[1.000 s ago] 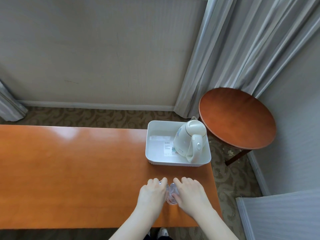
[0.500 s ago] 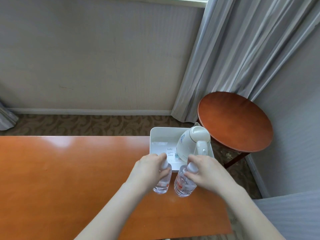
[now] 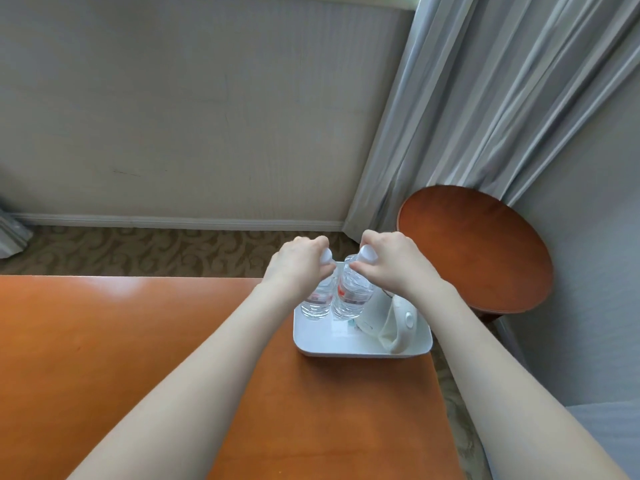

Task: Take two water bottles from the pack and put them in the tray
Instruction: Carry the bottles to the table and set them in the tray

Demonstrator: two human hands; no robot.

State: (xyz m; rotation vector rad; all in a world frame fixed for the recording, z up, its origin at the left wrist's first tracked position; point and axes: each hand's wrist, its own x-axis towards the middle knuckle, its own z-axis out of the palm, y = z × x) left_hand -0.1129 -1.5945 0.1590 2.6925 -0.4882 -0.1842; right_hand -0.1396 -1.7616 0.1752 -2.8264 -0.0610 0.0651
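Head cam: left hand (image 3: pixel 298 263) closed on white cap of left water bottle (image 3: pixel 316 303), right hand (image 3: pixel 388 263) closed on cap of right water bottle (image 3: pixel 351 299). Both upright, side by side in far-left part of white tray (image 3: pixel 346 351) on orange desk (image 3: pixel 138 341). White kettle (image 3: pixel 394 323) just right of btls.

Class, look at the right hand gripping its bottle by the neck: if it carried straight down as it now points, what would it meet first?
Probably the tray floor: the right hand holds its bottle over the tray's far left part, just left of the kettle. Depth is unclear.
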